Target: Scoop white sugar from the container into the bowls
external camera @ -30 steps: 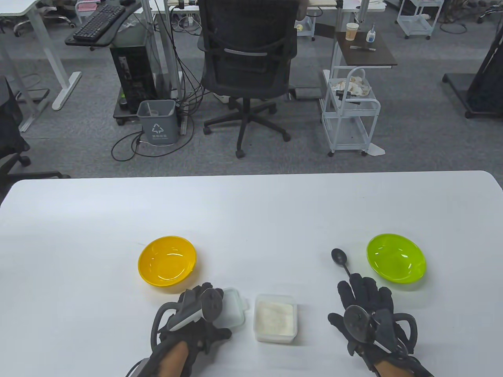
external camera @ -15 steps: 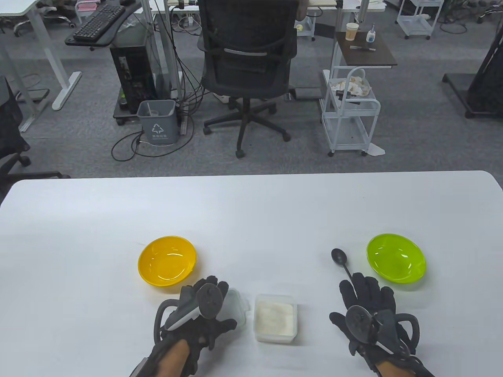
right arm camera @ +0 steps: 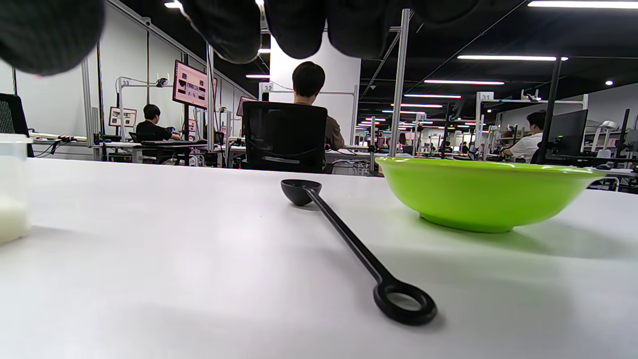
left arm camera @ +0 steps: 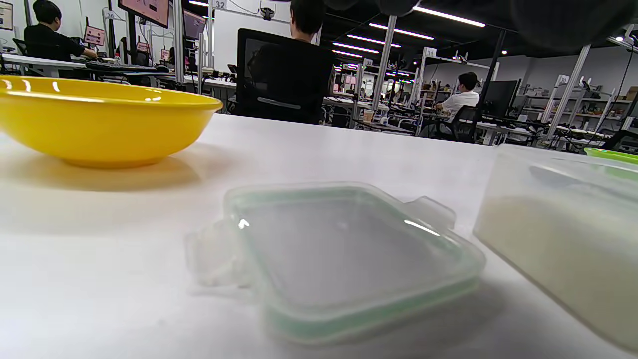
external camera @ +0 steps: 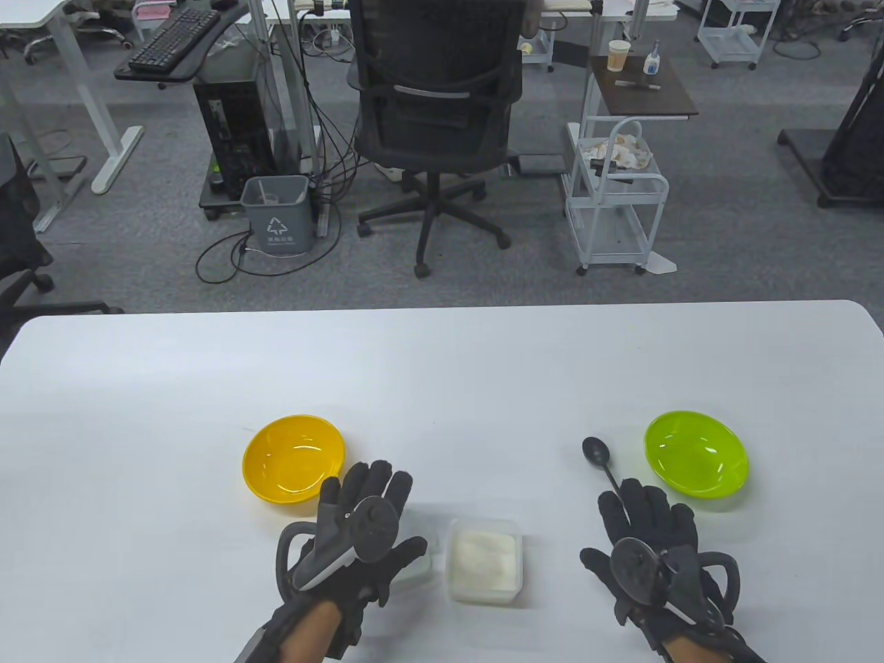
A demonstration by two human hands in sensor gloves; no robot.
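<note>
Left hand (external camera: 362, 532) hovers flat, fingers spread, over the lid (left arm camera: 349, 254), holding nothing. Sugar container (external camera: 483, 559) sits uncovered just right of it; yellow bowl (external camera: 293, 458) just ahead-left. Right hand (external camera: 649, 545) is spread too, empty, above the black spoon (right arm camera: 349, 234) handle. Green bowl (external camera: 696, 454) sits ahead-right of that hand.

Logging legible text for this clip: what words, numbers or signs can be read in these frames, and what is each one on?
"32": small sign on a post behind the seated person, also seen in the left wrist view.
"33": sign on the frame at left.
"31": sign on a post at right.
Recycling-arrows symbol: grey bin; the line of characters beneath it is too small to read.
Monitor contents: blurred.
Bowls, sugar container, lid, spoon: no text.
</note>
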